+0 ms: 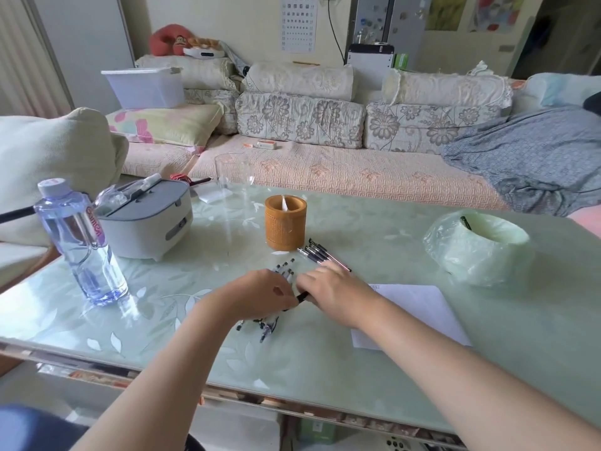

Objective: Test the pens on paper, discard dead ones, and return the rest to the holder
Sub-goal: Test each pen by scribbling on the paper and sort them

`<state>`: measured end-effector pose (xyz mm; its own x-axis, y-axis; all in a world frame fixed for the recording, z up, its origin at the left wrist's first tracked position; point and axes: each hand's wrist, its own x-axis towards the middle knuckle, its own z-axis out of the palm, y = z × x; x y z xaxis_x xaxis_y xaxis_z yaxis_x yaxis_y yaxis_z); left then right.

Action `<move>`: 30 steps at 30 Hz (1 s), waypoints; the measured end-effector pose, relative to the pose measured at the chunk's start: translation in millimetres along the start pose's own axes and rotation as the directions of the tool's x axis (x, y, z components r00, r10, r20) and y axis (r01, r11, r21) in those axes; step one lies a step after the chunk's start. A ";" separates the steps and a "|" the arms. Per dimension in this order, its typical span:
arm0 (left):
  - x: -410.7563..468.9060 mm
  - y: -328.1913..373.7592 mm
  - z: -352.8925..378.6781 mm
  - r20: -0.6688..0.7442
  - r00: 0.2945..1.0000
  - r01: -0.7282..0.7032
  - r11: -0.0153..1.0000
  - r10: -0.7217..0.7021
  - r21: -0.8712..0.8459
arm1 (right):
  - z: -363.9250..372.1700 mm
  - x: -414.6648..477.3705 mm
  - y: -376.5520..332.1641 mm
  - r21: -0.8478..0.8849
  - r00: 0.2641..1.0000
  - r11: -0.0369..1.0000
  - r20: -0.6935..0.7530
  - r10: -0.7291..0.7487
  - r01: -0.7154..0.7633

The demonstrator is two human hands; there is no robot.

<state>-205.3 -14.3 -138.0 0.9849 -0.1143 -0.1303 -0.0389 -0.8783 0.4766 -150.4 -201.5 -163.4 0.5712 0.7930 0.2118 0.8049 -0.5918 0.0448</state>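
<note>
Several pens [287, 270] lie in a bunch on the glass table, their ends showing above and below my left hand [260, 296], which lies curled over them. A second group of pens [320, 253] lies just right of the brown round holder [285, 222]. My right hand [335, 292] is beside the left one and pinches the black end of one pen [302, 297] between the hands. The white paper [422, 307] lies under my right wrist. A small bin lined with a pale green bag [481, 247] stands at the right with a dark pen in it.
A clear water bottle [79, 242] stands at the left. Behind it is a grey-and-white box [146, 222] with pens on its lid. A tall clear glass [232, 177] stands at the table's far edge. A sofa runs behind the table.
</note>
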 end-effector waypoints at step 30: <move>78.7 80.9 50.8 -0.111 0.977 -0.210 0.929 0.184 -0.304 | -8.7 -78.0 72.2 0.286 0.921 0.875 0.101 0.377 -0.390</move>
<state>-139.5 -118.0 -153.8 0.9735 -0.2215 0.0573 -0.1915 -0.6513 0.7343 -138.2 -307.3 -168.2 0.8457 0.5216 0.1129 0.5277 -0.7857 -0.3228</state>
